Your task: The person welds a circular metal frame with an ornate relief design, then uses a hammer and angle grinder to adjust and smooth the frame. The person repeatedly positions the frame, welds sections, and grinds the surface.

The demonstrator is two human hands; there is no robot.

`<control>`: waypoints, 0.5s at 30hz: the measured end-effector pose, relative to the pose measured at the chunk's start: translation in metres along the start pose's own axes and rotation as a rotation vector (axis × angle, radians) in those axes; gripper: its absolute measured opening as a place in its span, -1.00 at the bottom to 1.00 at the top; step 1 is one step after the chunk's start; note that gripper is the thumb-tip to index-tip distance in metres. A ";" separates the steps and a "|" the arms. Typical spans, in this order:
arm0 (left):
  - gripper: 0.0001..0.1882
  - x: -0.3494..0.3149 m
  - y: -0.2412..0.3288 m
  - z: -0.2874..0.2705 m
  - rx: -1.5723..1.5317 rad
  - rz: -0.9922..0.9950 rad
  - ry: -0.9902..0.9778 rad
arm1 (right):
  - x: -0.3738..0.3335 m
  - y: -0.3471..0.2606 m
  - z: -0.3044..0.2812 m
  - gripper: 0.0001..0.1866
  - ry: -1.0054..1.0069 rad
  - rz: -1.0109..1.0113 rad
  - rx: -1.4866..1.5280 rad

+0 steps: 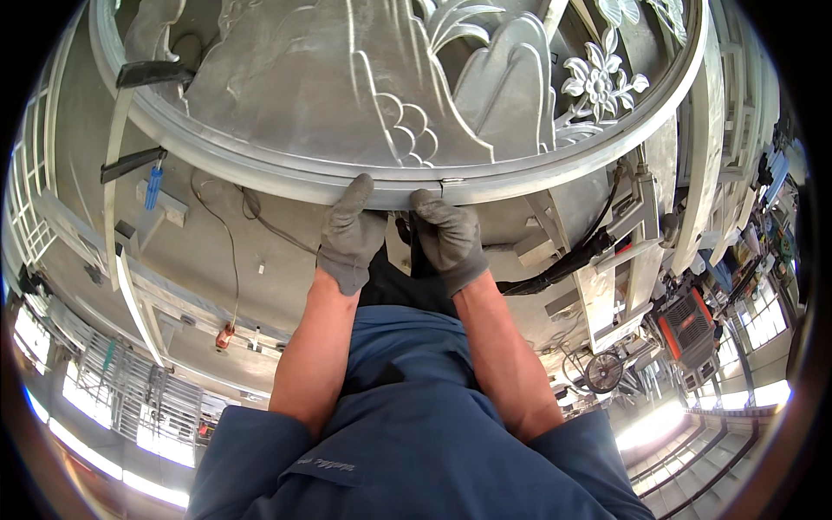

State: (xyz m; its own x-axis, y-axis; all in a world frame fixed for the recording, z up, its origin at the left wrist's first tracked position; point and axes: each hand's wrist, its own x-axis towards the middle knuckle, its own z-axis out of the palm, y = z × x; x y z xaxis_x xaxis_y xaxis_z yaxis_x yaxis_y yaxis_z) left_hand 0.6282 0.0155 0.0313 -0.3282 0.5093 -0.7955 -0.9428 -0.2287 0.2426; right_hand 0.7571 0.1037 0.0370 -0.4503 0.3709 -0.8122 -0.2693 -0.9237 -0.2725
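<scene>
Both knit-gloved, your left grip (353, 232) and right grip (448, 236) pinch closed on the smooth, curved metal rim (394, 196).

pale lettering (329, 465) on blue shirt (407, 425), too small to read

The floor (277, 282) is grey and spans the middle of the frame. A thin cable (232, 260) lies on it at centre left, ending in a red connector (224, 336). A pale lattice (33, 165) stands at the left edge. At lower left, metal racking (143, 394) stands in front of bright windows (165, 438). At right, a red-and-black machine (687, 321) stands near a spoked wheel (603, 373). Further windows (764, 322) admit light at the right edge. At lower right, dark roof members (693, 468) run beside a glaring bright panel (654, 425).
</scene>
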 end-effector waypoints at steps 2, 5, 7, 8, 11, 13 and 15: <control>-0.47 0.000 -0.002 0.001 -0.021 0.012 0.025 | 0.001 0.002 -0.005 -0.72 -0.009 -0.021 -0.046; -0.45 0.003 0.000 -0.002 0.032 0.034 -0.019 | -0.002 0.000 0.010 -0.78 0.127 0.001 -0.155; -0.45 0.001 0.001 0.002 0.040 -0.002 -0.014 | -0.002 0.000 0.006 -0.80 0.179 0.043 -0.204; -0.45 0.001 0.004 0.005 0.042 -0.011 -0.019 | -0.001 -0.001 0.006 -0.79 0.198 0.073 -0.228; -0.45 0.004 0.001 -0.005 0.074 0.029 0.018 | -0.003 -0.001 0.004 -0.81 0.086 -0.009 -0.274; -0.56 0.004 -0.001 -0.003 0.085 0.088 -0.008 | -0.002 -0.002 0.003 -0.81 0.078 -0.024 -0.349; -0.60 0.005 -0.003 0.001 0.088 0.113 -0.031 | -0.001 -0.003 0.005 -0.81 0.070 -0.030 -0.361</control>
State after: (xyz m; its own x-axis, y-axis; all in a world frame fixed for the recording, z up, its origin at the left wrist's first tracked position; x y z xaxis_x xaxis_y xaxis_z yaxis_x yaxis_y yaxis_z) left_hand 0.6293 0.0191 0.0274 -0.4333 0.5100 -0.7431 -0.9006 -0.2136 0.3785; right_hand 0.7543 0.1068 0.0414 -0.3844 0.4024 -0.8309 0.0417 -0.8915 -0.4510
